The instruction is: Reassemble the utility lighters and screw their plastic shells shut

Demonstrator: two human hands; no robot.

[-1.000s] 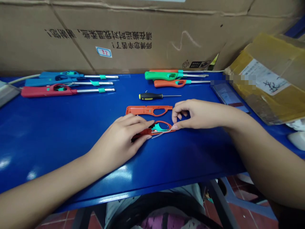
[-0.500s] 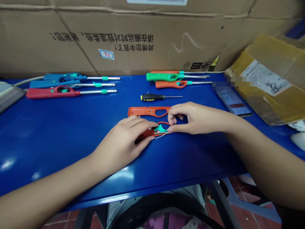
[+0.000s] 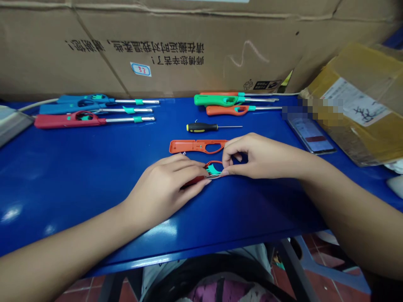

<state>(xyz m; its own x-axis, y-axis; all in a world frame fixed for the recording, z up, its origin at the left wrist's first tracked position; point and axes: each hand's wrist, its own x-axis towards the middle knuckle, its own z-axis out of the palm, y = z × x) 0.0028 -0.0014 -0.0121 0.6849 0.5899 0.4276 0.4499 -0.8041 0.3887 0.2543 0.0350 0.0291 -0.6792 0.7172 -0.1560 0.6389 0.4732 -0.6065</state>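
An orange lighter half-shell (image 3: 195,180) lies low in the middle of the blue table, partly covered by my hands. My left hand (image 3: 171,176) is closed around its handle end, thumb along the near edge. Inside the shell a green trigger (image 3: 213,169) and a thin pale wire or tube show. The fingertips of my right hand (image 3: 241,157) are pinched at the shell's right end, by the trigger loop; what exactly they grip there is hidden. The matching orange half-shell (image 3: 185,146) lies just beyond, its hollow side up.
Beyond the shells lies a black-and-yellow screwdriver (image 3: 203,127). Blue and red lighters (image 3: 71,121) lie at back left, green and orange ones (image 3: 217,100) at back centre. A phone (image 3: 311,136) rests beside a taped parcel (image 3: 355,109). A large carton (image 3: 176,29) walls off the back.
My left fingers have slid slightly right, toward the trigger, covering more of the shell's inside. My right hand holds nearly the same place. The view has shifted slightly.
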